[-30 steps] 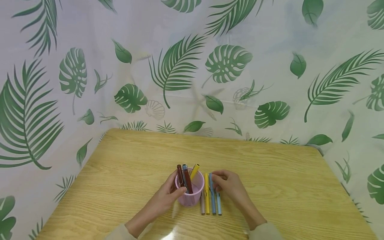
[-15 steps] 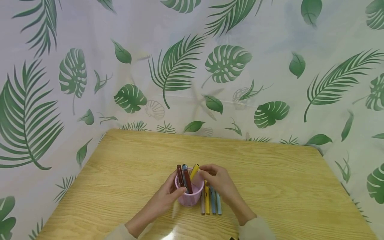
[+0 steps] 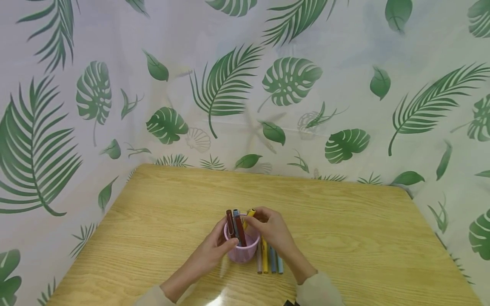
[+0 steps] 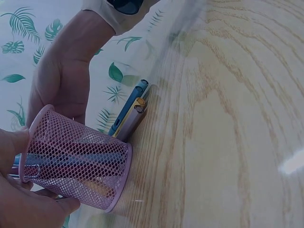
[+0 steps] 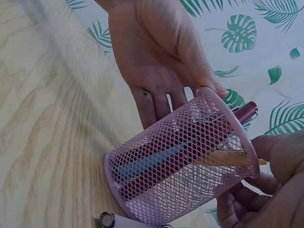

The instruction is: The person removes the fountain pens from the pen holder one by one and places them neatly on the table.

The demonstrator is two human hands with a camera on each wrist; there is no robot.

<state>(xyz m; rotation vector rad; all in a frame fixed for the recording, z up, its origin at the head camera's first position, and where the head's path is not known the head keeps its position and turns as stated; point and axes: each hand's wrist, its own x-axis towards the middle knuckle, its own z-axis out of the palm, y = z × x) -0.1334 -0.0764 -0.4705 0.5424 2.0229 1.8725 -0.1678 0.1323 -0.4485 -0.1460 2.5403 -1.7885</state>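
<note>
A pink mesh pen cup [image 3: 242,254] stands on the table, with my left hand [image 3: 211,250] gripping its left side, thumb over the near rim. Inside it lean two dark red pens [image 3: 239,231], a blue pen [image 3: 235,212] and a yellow pen [image 3: 251,211]. My right hand [image 3: 274,231] is at the right rim, its thumb and fingers pinching the upper end of the yellow pen. In the right wrist view, the body of that yellow pen [image 5: 223,158] shows through the mesh. The fingertips of my right hand are partly hidden behind the rim.
Right of the cup, several pens lie side by side: a greyish one [image 3: 259,265], a yellow one [image 3: 265,259], a blue one [image 3: 273,261] and a light blue one [image 3: 280,265]. My right hand covers their far ends. A leaf-print cloth [image 3: 229,85] hangs behind the wooden table [image 3: 172,199].
My right hand has left the blue pen on the table and moved left and away from me to the yellow pen in the cup. My left hand and the cup have stayed put.
</note>
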